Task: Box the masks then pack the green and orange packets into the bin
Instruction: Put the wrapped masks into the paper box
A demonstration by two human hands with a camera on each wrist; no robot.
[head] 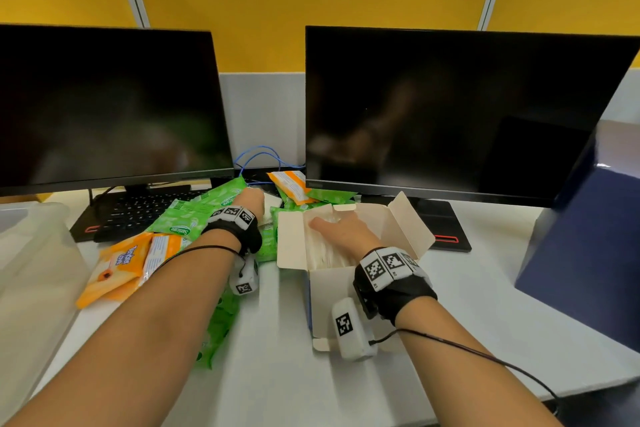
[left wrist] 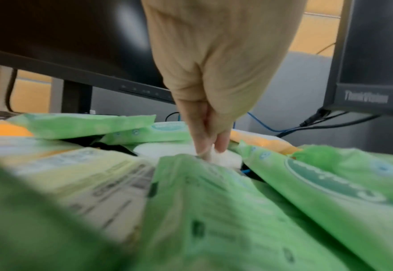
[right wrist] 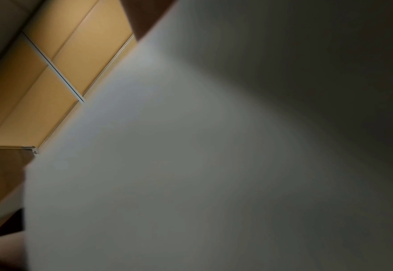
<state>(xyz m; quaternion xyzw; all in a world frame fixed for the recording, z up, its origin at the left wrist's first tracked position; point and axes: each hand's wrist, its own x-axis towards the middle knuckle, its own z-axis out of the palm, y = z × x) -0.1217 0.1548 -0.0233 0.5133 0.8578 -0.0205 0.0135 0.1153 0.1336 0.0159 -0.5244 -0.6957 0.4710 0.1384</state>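
Black wristbands [head: 239,230] with checkered tags

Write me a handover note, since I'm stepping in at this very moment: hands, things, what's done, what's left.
Left hand: fingertips pinch a white mask among the packets.
Right hand: flat inside the open box, pressing on masks already in it.
Green packets and orange packets lie heaped on the desk between the keyboard and the box; the clear bin sits at far left.
Done: some masks boxed.
Left: box the remaining mask, close the flaps, pack all packets into the bin.
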